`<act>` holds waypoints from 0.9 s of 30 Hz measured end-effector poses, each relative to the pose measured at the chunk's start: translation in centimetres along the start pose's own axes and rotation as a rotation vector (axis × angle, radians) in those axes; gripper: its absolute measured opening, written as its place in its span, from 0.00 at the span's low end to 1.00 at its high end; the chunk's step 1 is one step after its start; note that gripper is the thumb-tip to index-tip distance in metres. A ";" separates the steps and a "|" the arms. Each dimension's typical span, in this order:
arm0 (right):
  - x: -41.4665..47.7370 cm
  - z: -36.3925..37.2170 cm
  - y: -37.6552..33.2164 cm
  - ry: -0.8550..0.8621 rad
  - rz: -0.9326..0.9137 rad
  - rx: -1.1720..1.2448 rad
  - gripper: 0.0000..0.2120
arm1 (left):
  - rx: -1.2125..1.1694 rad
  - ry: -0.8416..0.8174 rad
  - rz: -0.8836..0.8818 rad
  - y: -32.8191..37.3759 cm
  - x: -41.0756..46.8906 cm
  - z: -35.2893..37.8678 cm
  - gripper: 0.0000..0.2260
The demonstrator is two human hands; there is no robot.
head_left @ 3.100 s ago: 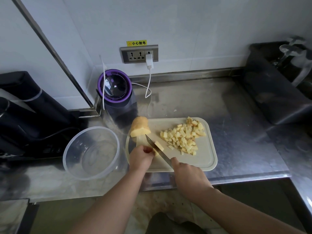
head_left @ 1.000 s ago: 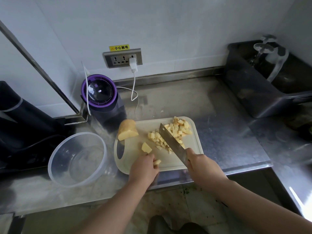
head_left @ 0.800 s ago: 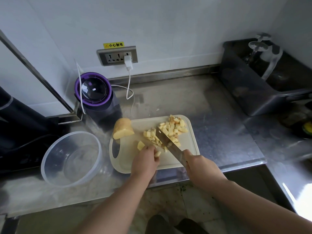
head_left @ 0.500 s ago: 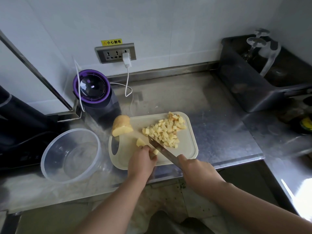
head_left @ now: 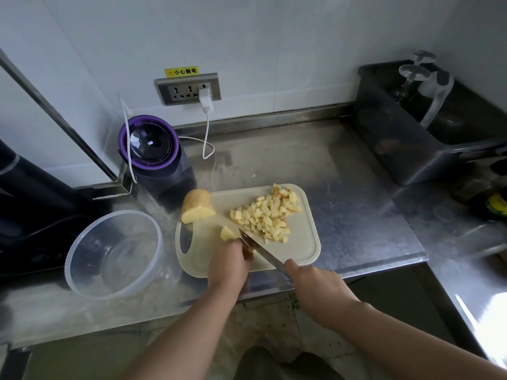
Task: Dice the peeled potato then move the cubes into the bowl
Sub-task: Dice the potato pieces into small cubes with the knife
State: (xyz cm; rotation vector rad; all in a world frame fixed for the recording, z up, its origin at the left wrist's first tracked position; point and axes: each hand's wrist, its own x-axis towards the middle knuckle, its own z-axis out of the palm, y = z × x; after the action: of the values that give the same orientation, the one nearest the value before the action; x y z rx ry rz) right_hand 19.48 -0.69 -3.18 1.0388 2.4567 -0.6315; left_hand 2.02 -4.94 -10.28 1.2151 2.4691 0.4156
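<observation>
The left hand [head_left: 229, 263] sits at 6 o'clock on the cutting board [head_left: 300, 255]. Its fingers curl down onto a small potato slice [head_left: 227, 233], whose far end shows past the fingertips. The right hand [head_left: 318, 286], at 5 o'clock just off the board's near edge, is wrapped round the handle of the knife [head_left: 260, 251]. The blade points toward 10 o'clock, right beside the left knuckles. The pile of cubes [head_left: 267, 215] lies at 1 o'clock on the board. The uncut potato half [head_left: 196, 205] rests at its 10 o'clock corner. The clear bowl [head_left: 82, 270] stands on the bench [head_left: 356, 220] at 9 o'clock, just beside the board.
</observation>
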 end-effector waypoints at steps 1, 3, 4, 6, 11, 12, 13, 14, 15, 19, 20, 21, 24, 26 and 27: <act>0.0 0.0 0.0 -0.007 0.000 -0.011 0.20 | 0.008 0.003 0.004 0.0 0.0 0.0 0.07; 0.1 0.1 -0.1 -0.018 0.004 -0.013 0.20 | 0.016 0.009 0.006 0.0 0.0 0.0 0.07; 0.1 0.1 0.0 -0.020 0.008 -0.005 0.19 | 0.016 0.013 0.007 0.0 0.0 0.0 0.07; 0.1 -0.1 0.2 -0.013 0.020 0.005 0.17 | 0.012 0.018 0.008 -0.1 0.0 0.1 0.08; 0.3 -1.5 1.2 0.065 0.082 0.061 0.15 | 0.074 0.007 0.052 0.5 0.7 0.2 0.11; 0.3 -1.9 1.3 0.074 0.082 0.066 0.15 | 0.101 0.004 0.066 0.7 0.9 0.1 0.11; 0.4 -2.2 1.5 0.080 0.081 0.068 0.16 | 0.119 0.001 0.078 1.0 1.1 0.1 0.11; 0.4 -2.4 1.6 0.083 0.081 0.067 0.16 | 0.128 -0.004 0.086 1.2 1.2 0.0 0.11; 0.4 -2.7 1.7 0.084 0.081 0.068 0.15 | 0.126 -0.009 0.092 1.4 1.3 -0.1 0.11; 0.6 -2.6 1.8 0.078 0.062 0.061 0.13 | -0.031 0.040 0.107 0.8 1.1 -1.3 0.10; 0.6 -2.4 1.8 0.083 0.049 0.054 0.12 | -0.059 0.084 0.101 0.3 1.1 -1.9 0.10; 0.6 -2.2 1.7 0.086 0.028 0.041 0.12 | -0.082 0.134 0.092 -0.4 1.3 -2.6 0.11; 0.8 -1.6 1.6 0.067 -0.009 -0.019 0.12 | -0.105 0.138 0.105 -2.5 2.6 -4.5 0.17; 1.1 -1.2 1.5 0.040 -0.004 -0.036 0.12 | -0.006 -0.016 0.150 -3.1 3.6 -5.3 0.22; 1.2 -1.0 1.4 0.029 0.001 -0.041 0.13 | 0.059 -0.102 0.188 -3.1 3.9 -5.5 0.23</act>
State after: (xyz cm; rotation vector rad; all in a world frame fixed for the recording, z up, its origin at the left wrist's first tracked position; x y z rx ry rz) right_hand 19.58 1.46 -3.33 1.0412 2.4832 -0.5674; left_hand -4.76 -4.21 -7.39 1.4620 2.3046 0.3233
